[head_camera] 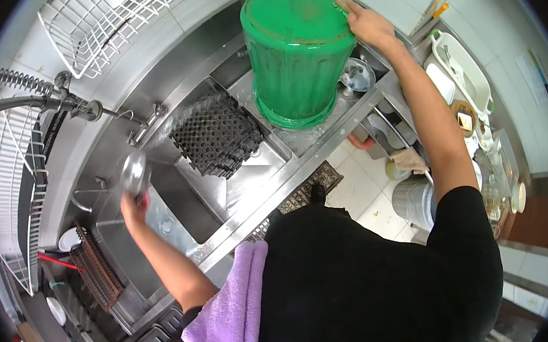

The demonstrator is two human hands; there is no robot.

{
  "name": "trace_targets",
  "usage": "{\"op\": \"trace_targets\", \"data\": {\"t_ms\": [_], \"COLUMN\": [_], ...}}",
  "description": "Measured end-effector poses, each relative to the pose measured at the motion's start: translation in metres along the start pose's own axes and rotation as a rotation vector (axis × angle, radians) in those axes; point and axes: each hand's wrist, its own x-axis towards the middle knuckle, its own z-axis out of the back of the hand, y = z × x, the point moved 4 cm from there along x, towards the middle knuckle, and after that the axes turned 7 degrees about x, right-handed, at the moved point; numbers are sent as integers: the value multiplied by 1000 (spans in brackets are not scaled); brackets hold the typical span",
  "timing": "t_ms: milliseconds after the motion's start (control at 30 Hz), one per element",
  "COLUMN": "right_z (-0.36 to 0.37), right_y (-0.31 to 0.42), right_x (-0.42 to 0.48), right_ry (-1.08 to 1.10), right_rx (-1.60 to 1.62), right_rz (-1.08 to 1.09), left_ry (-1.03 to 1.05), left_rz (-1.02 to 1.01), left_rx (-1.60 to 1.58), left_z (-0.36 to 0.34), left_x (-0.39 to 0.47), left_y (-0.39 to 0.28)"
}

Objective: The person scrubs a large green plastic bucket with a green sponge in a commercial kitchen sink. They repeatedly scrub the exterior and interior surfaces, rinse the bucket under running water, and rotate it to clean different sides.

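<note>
A green plastic bin [301,61] stands upside down on the steel counter [296,144], its wet base facing up. My right hand [366,22] presses a small green scrubber [341,9] against the edge of that base. Over the left sink basin [134,251], my left hand [135,207] grips a shiny round vessel [135,169], apparently metal and blurred by motion. Water streaks through the air between the vessel and the bin. Below the streak, a stack of black perforated rubber mats [217,134] lies in the middle sink. Beside the bin sits a metal bowl [357,75] with suds.
A spring-hose faucet [95,108] and a wall tap [148,126] reach over the sinks. White wire racks [96,35] hang above. A brown dish rack [97,269] stands at left. To the right are a white tub [466,73] and a lined waste bin [411,203].
</note>
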Motion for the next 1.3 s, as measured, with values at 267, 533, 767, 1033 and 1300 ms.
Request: {"op": "trace_targets", "data": {"t_ms": [267, 533, 767, 1033, 1300], "right_z": [-30, 6, -120, -358, -469], "right_y": [142, 78, -209, -312, -364], "right_x": [-105, -109, -78, 42, 62], "right_ry": [-83, -352, -12, 638, 211], "right_rx": [-60, 341, 132, -68, 318], "right_rz": [-2, -147, -517, -392, -957], "left_ry": [-507, -1022, -944, -666, -472], "left_rz": [343, 5, -161, -288, -297], "left_rx": [-188, 179, 607, 913, 781], "left_z": [217, 131, 36, -44, -138], "left_x": [-31, -41, -68, -122, -167], "left_y": [216, 192, 160, 136, 117]}}
